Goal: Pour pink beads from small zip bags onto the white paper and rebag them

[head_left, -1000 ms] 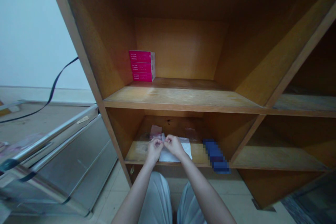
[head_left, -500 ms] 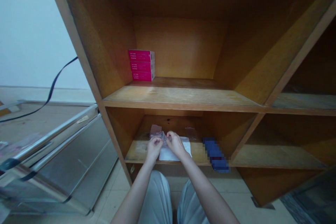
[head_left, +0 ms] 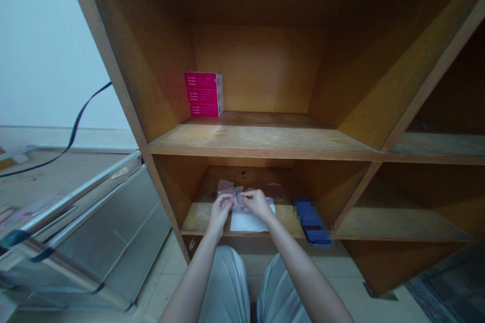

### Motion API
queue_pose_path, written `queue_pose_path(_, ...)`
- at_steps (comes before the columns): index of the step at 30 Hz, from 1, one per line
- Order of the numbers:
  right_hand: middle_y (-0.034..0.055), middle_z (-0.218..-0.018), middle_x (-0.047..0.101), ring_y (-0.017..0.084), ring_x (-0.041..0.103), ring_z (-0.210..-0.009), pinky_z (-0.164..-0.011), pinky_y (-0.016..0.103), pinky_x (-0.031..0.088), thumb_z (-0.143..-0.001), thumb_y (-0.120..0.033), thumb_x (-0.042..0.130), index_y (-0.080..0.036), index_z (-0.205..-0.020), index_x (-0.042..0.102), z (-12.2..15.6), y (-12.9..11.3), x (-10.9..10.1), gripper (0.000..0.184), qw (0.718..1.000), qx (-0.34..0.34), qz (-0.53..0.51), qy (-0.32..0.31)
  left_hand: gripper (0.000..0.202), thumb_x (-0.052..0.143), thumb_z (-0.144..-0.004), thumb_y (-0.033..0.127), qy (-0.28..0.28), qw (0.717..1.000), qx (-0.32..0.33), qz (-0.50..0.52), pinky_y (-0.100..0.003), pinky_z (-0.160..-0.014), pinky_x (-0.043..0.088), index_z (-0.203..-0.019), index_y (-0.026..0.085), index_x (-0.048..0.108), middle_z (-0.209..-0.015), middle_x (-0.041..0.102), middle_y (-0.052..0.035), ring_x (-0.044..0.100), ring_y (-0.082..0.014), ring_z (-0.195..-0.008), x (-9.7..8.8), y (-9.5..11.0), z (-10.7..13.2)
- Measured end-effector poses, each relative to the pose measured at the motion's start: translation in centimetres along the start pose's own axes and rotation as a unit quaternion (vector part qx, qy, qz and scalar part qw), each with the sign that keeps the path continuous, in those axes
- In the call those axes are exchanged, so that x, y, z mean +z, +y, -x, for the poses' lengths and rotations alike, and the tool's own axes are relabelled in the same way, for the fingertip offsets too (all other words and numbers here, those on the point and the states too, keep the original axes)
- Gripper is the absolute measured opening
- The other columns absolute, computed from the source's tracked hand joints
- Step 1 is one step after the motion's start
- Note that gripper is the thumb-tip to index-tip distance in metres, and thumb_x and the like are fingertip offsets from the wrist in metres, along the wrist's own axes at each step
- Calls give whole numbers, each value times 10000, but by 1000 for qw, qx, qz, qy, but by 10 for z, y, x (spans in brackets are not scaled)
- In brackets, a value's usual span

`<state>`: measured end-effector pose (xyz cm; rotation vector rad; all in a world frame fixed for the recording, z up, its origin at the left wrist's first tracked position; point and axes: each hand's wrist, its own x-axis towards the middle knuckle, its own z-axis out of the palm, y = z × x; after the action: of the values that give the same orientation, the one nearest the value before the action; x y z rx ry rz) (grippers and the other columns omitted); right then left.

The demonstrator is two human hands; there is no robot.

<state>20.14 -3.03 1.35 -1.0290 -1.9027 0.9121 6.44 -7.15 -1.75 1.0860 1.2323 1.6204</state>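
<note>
My left hand (head_left: 220, 209) and my right hand (head_left: 257, 203) are close together over the lower shelf, each with fingers pinched. Between them they hold a small clear plastic bag (head_left: 238, 200), its film bunched at the fingertips. Whether anything is inside the bag I cannot make out. Beneath my hands a white sheet of paper (head_left: 246, 223) lies at the shelf's front edge. Another piece of clear plastic (head_left: 226, 185) lies just behind my left hand, and a further clear bag (head_left: 275, 191) lies flat behind the right.
Three pink boxes (head_left: 204, 95) are stacked at the left of the upper shelf (head_left: 261, 136). A dark blue, pixelated object (head_left: 311, 223) overhangs the lower shelf's front edge at right. A glass-sided, metal-framed case (head_left: 102, 232) stands to the left, with a dark strap (head_left: 78, 123) above it.
My fingers have shifted slightly on the plastic bag; the right hand has turned flatter and a little lower. The bag's film is now more spread between the hands.
</note>
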Motion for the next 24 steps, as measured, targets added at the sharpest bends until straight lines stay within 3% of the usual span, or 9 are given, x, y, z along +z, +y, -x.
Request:
queue_pose_path(6, 75, -759, 682, 178, 596, -646, -637, 310, 458, -639, -263, 585, -135, -827, 686, -1, 7, -6, 249, 991, 68, -111, -9, 287, 617, -627, 205, -28, 983, -62, 171, -270, -698, 466, -902, 150, 557, -925, 611, -68, 585, -145, -780, -9, 12, -1)
queue_pose_path(9, 72, -779, 683, 173, 595, -653, -643, 312, 456, -620, -262, 597, -139, -842, 682, -1, 11, -4, 267, 987, 78, -142, -13, 306, 623, -619, 181, -35, 980, -72, 182, -262, -687, 473, -916, 154, 556, -939, 612, -72, 590, -144, -779, -10, 13, -1)
queue_pose_path(14, 45, -623, 665, 145, 562, -554, -604, 296, 436, -651, -286, 575, -135, -845, 684, 1, 12, -4, 270, 982, 97, -150, -51, 314, 635, -628, 182, -51, 980, -75, 179, -257, -698, 476, -931, 154, 556, -962, 613, -72, 595, -139, -782, -9, 11, 1)
queue_pose_path(24, 38, -632, 650, 135, 550, -570, -595, 250, 400, -626, -448, 625, -126, -820, 684, 4, 6, -16, 381, 977, 66, -169, -111, 443, 637, -650, 185, -95, 971, -107, 189, -290, -730, 473, -1068, 172, 492, -971, 626, -84, 617, -151, -778, -16, 14, -4)
